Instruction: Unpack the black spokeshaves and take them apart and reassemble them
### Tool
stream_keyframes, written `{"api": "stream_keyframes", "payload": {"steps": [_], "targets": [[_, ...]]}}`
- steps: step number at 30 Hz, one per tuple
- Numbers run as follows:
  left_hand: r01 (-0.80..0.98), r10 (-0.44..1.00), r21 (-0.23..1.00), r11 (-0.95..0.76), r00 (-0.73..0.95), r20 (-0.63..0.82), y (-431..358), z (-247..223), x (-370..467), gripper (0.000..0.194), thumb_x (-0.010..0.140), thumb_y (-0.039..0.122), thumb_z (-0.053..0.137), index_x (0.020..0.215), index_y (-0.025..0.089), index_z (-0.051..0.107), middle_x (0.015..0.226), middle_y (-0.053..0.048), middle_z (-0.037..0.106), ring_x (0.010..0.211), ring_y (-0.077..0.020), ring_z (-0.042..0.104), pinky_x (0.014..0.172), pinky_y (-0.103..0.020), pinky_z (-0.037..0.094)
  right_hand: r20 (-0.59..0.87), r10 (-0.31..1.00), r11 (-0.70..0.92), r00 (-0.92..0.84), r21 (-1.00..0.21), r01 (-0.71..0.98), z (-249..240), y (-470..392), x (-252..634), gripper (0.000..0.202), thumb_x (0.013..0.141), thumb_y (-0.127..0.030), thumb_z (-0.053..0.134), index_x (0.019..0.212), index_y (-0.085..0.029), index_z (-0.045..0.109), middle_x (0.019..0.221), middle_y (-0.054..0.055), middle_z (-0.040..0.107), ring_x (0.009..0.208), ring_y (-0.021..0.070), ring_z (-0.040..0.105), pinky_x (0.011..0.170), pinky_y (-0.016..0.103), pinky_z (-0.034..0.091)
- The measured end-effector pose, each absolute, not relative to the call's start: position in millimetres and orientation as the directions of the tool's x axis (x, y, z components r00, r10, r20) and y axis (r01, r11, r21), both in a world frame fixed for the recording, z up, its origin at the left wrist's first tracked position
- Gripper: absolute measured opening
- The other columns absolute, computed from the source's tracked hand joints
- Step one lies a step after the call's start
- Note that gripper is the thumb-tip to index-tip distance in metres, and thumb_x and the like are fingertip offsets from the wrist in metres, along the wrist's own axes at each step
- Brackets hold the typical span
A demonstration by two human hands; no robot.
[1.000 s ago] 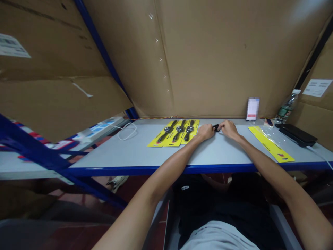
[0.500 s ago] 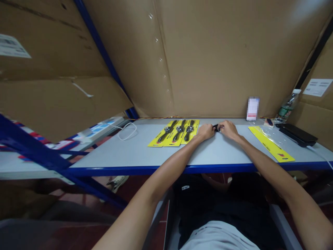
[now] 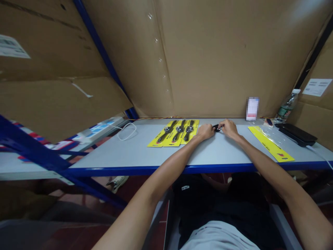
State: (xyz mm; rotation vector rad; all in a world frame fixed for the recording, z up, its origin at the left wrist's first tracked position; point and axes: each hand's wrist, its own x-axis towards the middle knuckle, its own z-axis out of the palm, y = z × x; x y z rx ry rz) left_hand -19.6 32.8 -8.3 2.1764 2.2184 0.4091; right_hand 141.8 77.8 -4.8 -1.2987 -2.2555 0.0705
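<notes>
Gripping dark object point(image 3: 216, 128) from either side with closed left hand point(image 3: 206, 131) and closed right hand point(image 3: 228, 129), above rear part of grey tabletop point(image 3: 125, 152); mostly hiding it with fingers. See three carded black tools point(image 3: 179, 133) just beside left hand, yellow card point(image 3: 270, 144) right of right hand, then black case point(image 3: 296, 134), bottle point(image 3: 287, 107) and upright phone point(image 3: 252, 108) farther back

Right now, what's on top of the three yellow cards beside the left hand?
Each of the yellow cards bears one dark tool with a shiny middle. Whatever is printed directly beneath each tool is covered.
</notes>
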Motion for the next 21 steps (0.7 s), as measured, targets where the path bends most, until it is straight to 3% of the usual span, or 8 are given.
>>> {"api": "stream_keyframes", "payload": {"steps": [4,7,10,13,17,21], "targets": [[0.980,0.985,0.198,0.022,-0.055,0.161,32.4,-7.4,-19.6,0.047,0.106,0.039,0.037,0.117,0.015,0.077,0.119,-0.020,0.075,0.113,-0.0288,0.071,0.091,-0.033,0.051,0.398,0.869,0.450,-0.293,-0.392,0.802,-4.1,81.7,141.5,0.024,0.093,-0.023,0.059,0.103,-0.024,0.080,0.099,0.005,0.079,0.093,0.0203,0.070,0.074,0.025,0.046],[0.984,0.983,0.180,-0.010,-0.024,0.183,28.9,-8.3,-18.2,0.048,0.107,0.035,0.034,0.117,0.015,0.076,0.119,-0.021,0.075,0.113,-0.0290,0.071,0.091,-0.034,0.051,0.343,0.898,0.407,-0.276,-0.406,0.819,-8.0,83.3,137.5,0.024,0.094,-0.041,0.063,0.097,-0.023,0.079,0.098,0.006,0.079,0.092,0.0214,0.070,0.074,0.026,0.047],[0.986,0.979,0.165,-0.036,0.001,0.206,24.9,-9.9,-15.9,0.047,0.107,0.035,0.034,0.119,0.015,0.075,0.116,-0.021,0.075,0.112,-0.0299,0.072,0.091,-0.035,0.051,0.328,0.894,0.428,-0.306,-0.419,0.801,-11.8,84.8,133.5,0.011,0.087,-0.025,0.068,0.093,-0.023,0.077,0.099,0.004,0.079,0.094,0.0188,0.069,0.077,0.024,0.047],[0.986,0.977,0.168,-0.021,-0.016,0.215,24.7,-11.3,-15.0,0.046,0.107,0.035,0.036,0.118,0.015,0.075,0.115,-0.022,0.075,0.111,-0.0311,0.072,0.090,-0.036,0.052,0.395,0.858,0.492,-0.328,-0.450,0.745,-12.8,86.6,132.5,0.031,0.081,-0.007,0.061,0.104,-0.022,0.076,0.102,0.002,0.079,0.096,0.0164,0.070,0.081,0.023,0.049],[0.981,0.978,0.192,0.001,-0.041,0.206,28.5,-11.5,-16.2,0.043,0.105,0.038,0.040,0.118,0.017,0.077,0.115,-0.020,0.076,0.110,-0.0306,0.073,0.089,-0.035,0.052,0.399,0.874,0.454,-0.276,-0.472,0.756,-11.7,87.5,136.3,0.032,0.081,-0.011,0.062,0.107,-0.021,0.077,0.101,0.003,0.079,0.096,0.0193,0.070,0.081,0.025,0.050],[0.979,0.981,0.201,0.024,-0.061,0.183,30.1,-10.2,-16.4,0.045,0.106,0.035,0.038,0.119,0.016,0.077,0.119,-0.021,0.075,0.113,-0.0299,0.072,0.091,-0.034,0.052,0.410,0.833,0.533,-0.372,-0.414,0.738,-9.2,85.2,139.4,0.033,0.081,-0.006,0.056,0.086,-0.025,0.082,0.100,0.001,0.079,0.099,0.0194,0.070,0.084,0.025,0.050]]}}
